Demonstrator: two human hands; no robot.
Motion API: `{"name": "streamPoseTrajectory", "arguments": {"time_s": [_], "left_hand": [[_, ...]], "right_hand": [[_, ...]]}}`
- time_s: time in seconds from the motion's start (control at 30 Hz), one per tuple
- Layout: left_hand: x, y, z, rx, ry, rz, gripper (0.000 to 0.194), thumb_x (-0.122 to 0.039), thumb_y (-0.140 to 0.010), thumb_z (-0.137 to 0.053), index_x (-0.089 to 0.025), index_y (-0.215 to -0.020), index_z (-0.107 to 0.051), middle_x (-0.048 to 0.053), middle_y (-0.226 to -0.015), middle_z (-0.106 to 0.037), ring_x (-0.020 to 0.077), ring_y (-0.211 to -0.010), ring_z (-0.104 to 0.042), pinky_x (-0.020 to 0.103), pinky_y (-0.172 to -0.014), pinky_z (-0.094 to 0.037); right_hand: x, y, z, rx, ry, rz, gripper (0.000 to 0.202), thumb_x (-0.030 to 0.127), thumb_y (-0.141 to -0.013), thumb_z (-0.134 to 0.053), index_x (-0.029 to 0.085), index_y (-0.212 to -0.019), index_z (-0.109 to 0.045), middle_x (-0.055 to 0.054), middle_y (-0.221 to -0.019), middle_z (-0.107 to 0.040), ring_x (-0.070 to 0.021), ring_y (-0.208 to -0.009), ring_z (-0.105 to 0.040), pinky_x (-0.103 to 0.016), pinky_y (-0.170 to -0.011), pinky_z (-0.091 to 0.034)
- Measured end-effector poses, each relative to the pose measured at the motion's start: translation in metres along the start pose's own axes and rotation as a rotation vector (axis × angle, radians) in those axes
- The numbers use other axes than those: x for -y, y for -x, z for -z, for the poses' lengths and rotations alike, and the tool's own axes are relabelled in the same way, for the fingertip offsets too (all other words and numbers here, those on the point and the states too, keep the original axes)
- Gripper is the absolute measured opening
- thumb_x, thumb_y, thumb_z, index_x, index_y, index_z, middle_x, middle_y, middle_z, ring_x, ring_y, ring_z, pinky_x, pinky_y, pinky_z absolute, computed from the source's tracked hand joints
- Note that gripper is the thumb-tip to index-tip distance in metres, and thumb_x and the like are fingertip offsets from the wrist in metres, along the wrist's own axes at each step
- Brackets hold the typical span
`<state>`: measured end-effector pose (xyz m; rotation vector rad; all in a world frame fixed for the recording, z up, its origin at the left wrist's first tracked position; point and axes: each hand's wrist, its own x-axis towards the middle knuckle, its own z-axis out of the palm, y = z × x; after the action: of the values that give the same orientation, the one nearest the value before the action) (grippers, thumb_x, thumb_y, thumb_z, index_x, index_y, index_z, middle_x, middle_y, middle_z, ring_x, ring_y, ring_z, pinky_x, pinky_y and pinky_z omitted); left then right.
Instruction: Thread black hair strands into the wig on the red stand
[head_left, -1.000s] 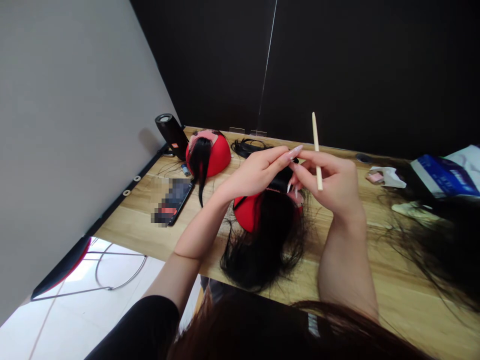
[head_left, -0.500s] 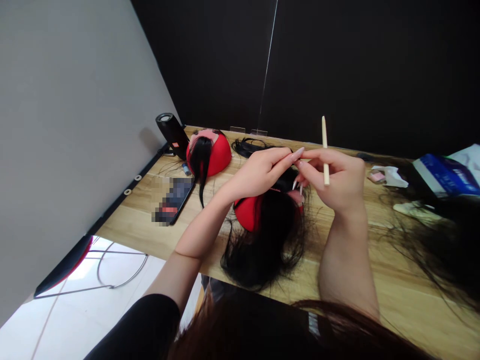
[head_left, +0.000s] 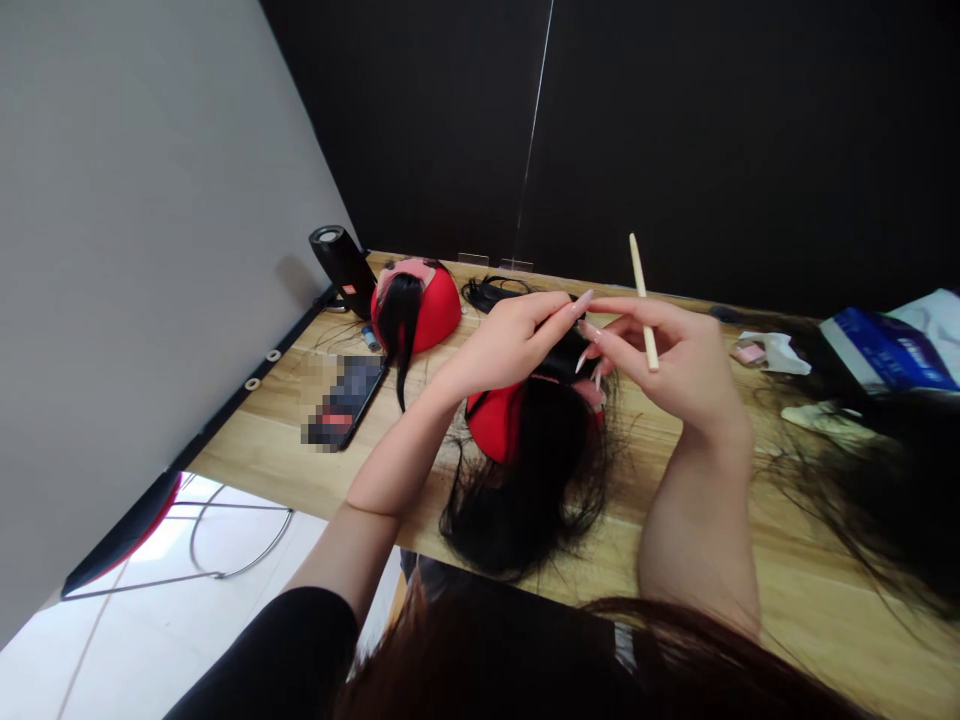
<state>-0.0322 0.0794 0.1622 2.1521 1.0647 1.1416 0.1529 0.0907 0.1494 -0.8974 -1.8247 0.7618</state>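
Observation:
My left hand (head_left: pixel 523 340) is closed above a red dome-shaped form (head_left: pixel 491 428), its thumb and fingertips pressed together. What lies in that pinch is too small to make out. My right hand (head_left: pixel 679 365) grips a slim cream-coloured stick (head_left: pixel 643 295) that slants up past the knuckles. The right thumb and forefinger reach to the left fingertips, while its other long-nailed fingers hang down by the form. Long black hair (head_left: pixel 551 470) covers much of the red form and spills toward the table's front edge. The stick's lower tip is hidden by my fingers.
At the back left stand a second red form (head_left: pixel 437 310) with black hair and a black cylindrical speaker (head_left: pixel 341 268). A phone (head_left: pixel 360 395) lies in front of them. To the right are a blue packet (head_left: pixel 889 350), crumpled tissue (head_left: pixel 786 353) and loose dark hair (head_left: pixel 892 510).
My right hand has tipped a little, so the stick's upper end leans further left. Both hands' fingertips have shifted slightly left. The grip on the stick is the same.

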Motion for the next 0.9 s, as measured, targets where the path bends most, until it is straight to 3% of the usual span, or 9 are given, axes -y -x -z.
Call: {"name": "streamPoseTrajectory", "arguments": {"time_s": [0.13, 0.23, 0.3, 0.4, 0.5, 0.57, 0.67, 0.77, 0.9], "left_hand": [[0.004, 0.0, 0.006, -0.021, -0.017, 0.048, 0.043, -0.043, -0.098, -0.037, -0.018, -0.064, -0.038, -0.002, -0.063, -0.038, 0.0105, -0.062, -0.038, 0.024, -0.06, -0.034], [0.005, 0.001, 0.009, -0.017, -0.02, 0.072, 0.042, -0.042, -0.098, -0.036, -0.018, -0.064, -0.035, -0.003, -0.063, -0.033, 0.0101, -0.061, -0.035, 0.024, -0.06, -0.033], [0.006, 0.001, 0.01, -0.009, -0.01, 0.082, 0.042, -0.042, -0.098, -0.036, -0.018, -0.064, -0.034, -0.003, -0.064, -0.032, 0.0099, -0.061, -0.034, 0.024, -0.06, -0.033], [0.008, 0.0, 0.013, -0.036, 0.021, 0.091, 0.042, -0.044, -0.098, -0.038, -0.018, -0.065, -0.037, -0.003, -0.064, -0.033, 0.0096, -0.06, -0.035, 0.024, -0.06, -0.034], [0.012, 0.0, 0.018, -0.095, 0.051, 0.098, 0.043, -0.047, -0.097, -0.039, -0.018, -0.065, -0.04, -0.003, -0.062, -0.036, 0.0097, -0.059, -0.037, 0.024, -0.059, -0.035], [0.013, 0.0, 0.022, -0.123, 0.069, 0.098, 0.044, -0.048, -0.097, -0.039, -0.018, -0.065, -0.041, -0.003, -0.061, -0.037, 0.0098, -0.058, -0.037, 0.024, -0.058, -0.035], [0.013, 0.0, 0.025, -0.122, 0.082, 0.098, 0.044, -0.048, -0.097, -0.04, -0.018, -0.064, -0.04, -0.003, -0.06, -0.039, 0.0094, -0.057, -0.038, 0.024, -0.058, -0.036], [0.014, -0.001, 0.023, -0.107, 0.096, 0.105, 0.045, -0.05, -0.096, -0.041, -0.018, -0.064, -0.04, -0.003, -0.06, -0.039, 0.0092, -0.057, -0.039, 0.024, -0.058, -0.038], [0.02, -0.002, 0.02, -0.222, 0.178, 0.11, 0.043, -0.052, -0.096, -0.038, -0.02, -0.068, -0.04, -0.002, -0.063, -0.037, 0.009, -0.056, -0.042, 0.023, -0.054, -0.04]], "right_hand": [[0.005, 0.001, 0.007, -0.18, 0.001, -0.007, 0.016, 0.033, -0.073, -0.078, 0.018, -0.08, -0.075, -0.003, -0.06, -0.069, -0.0138, -0.047, -0.062, -0.025, -0.046, -0.049], [0.003, 0.0, 0.013, -0.513, -0.106, 0.023, 0.046, 0.046, -0.084, -0.065, 0.015, -0.05, -0.065, -0.003, -0.041, -0.055, -0.0114, -0.031, -0.05, -0.025, -0.033, -0.037], [-0.001, -0.004, 0.018, -0.603, -0.25, 0.017, 0.062, 0.056, -0.091, -0.044, 0.015, -0.049, -0.063, -0.005, -0.04, -0.051, -0.0117, -0.028, -0.047, -0.025, -0.028, -0.033], [-0.011, -0.012, 0.022, -0.472, -0.432, -0.023, 0.07, 0.064, -0.092, -0.028, 0.013, -0.078, -0.073, -0.009, -0.056, -0.062, -0.0151, -0.041, -0.058, -0.026, -0.035, -0.045], [-0.023, -0.02, 0.02, -0.314, -0.511, -0.052, 0.063, 0.068, -0.089, -0.034, 0.017, -0.101, -0.069, -0.009, -0.082, -0.07, -0.0188, -0.066, -0.069, -0.033, -0.058, -0.059], [-0.031, -0.02, 0.015, -0.278, -0.523, -0.056, 0.051, 0.067, -0.085, -0.049, 0.02, -0.094, -0.066, -0.005, -0.08, -0.069, -0.0187, -0.073, -0.069, -0.037, -0.068, -0.06], [-0.038, -0.012, 0.004, -0.223, -0.578, -0.073, 0.035, 0.056, -0.079, -0.065, 0.022, -0.072, -0.058, 0.005, -0.053, -0.051, -0.0141, -0.053, -0.06, -0.038, -0.066, -0.061], [-0.04, 0.002, -0.01, -0.115, -0.669, -0.156, 0.04, 0.056, -0.084, -0.059, 0.023, -0.063, -0.052, 0.009, -0.043, -0.036, -0.0107, -0.039, -0.047, -0.038, -0.061, -0.061], [-0.043, 0.016, -0.027, -0.028, -0.739, -0.273, 0.047, 0.067, -0.086, -0.048, 0.023, -0.081, -0.064, 0.003, -0.056, -0.053, -0.0151, -0.054, -0.06, -0.043, -0.066, -0.062]]}}
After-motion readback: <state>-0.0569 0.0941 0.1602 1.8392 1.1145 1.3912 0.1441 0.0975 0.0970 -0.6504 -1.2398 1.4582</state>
